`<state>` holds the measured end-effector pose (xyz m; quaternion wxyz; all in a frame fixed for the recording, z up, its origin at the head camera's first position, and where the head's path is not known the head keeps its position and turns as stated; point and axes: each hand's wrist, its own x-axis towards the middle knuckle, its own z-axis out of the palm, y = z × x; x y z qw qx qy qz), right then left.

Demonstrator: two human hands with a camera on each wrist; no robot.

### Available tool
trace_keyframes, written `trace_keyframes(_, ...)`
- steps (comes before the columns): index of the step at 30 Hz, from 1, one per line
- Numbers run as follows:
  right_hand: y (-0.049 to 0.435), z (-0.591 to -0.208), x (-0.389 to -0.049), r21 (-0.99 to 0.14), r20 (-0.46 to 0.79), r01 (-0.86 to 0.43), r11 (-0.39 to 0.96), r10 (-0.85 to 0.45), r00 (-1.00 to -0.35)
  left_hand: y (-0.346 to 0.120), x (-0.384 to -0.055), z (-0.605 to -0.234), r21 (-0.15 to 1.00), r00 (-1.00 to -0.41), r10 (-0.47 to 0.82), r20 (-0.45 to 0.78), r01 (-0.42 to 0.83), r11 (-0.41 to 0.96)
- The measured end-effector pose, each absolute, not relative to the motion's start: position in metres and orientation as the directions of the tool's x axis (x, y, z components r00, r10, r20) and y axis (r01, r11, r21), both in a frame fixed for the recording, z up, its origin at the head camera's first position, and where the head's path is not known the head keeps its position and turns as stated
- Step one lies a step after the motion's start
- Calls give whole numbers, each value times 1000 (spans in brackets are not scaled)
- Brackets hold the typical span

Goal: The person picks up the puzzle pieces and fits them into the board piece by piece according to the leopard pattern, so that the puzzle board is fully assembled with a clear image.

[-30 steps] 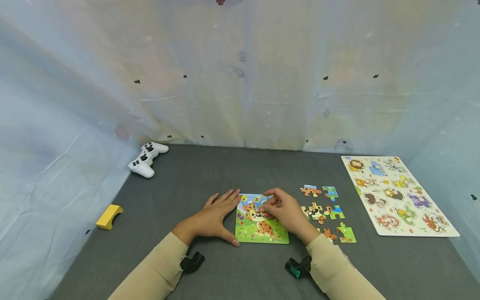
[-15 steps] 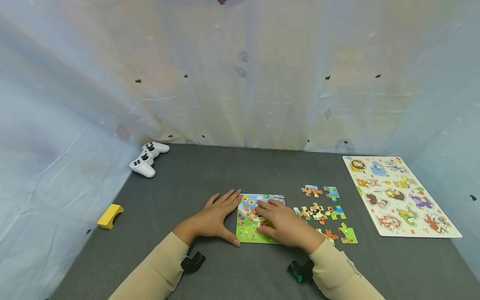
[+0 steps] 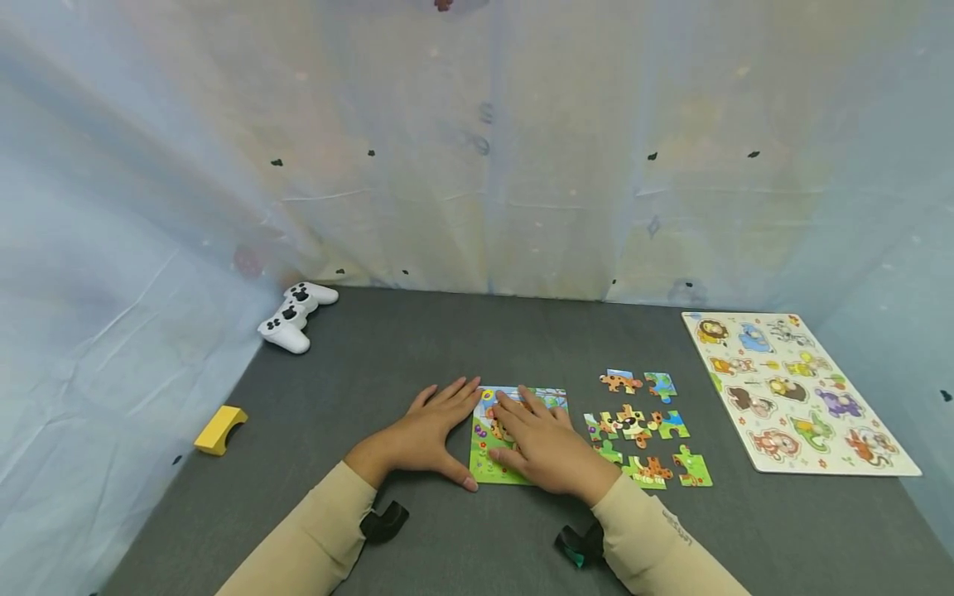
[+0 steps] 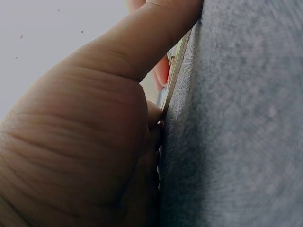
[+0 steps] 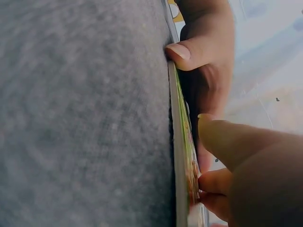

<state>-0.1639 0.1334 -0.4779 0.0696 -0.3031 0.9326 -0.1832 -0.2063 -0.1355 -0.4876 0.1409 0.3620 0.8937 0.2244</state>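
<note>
A small puzzle board [image 3: 488,472] with a green and blue spotted-animal picture lies flat in the middle of the table. My left hand [image 3: 425,430] rests along its left side, fingers spread, fingertips at the upper left corner and thumb at the lower left. Over the board, my right hand [image 3: 547,447] lays its extended fingers on the picture and covers much of it. In the right wrist view, the fingertips of that hand [image 5: 255,165] meet the top of the board [image 5: 178,123], its thumb held off the surface.
Several loose jigsaw pieces [image 3: 632,420] lie in rows right of the board. Farther right is a large animal puzzle board [image 3: 801,393]. A white game controller [image 3: 294,316] and a yellow arched block [image 3: 219,430] sit at the left. A hanging sheet [image 3: 477,165] surrounds the table.
My right hand first pinched a puzzle piece over the board, then let it go and flattened its fingers onto the picture, shifting slightly left. The left hand has stayed in place.
</note>
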Motion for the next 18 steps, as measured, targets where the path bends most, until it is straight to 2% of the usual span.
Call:
trace_keyframes(5, 138, -481, -166, -444, -14, -525, 726, -591, -806, -135, -206, -488, 501, -698, 711, -89, 585, 638)
trace_keyframes(12, 154, -474, -175, -617, 50, -473, 629, -568, -822, -136, -207, -488, 511, -700, 708, -93, 577, 637)
trace_keyframes(18, 182, -462, -184, -778, 114, -380, 499, -483, -868, -136, -207, -489, 520, -701, 707, -91, 572, 634)
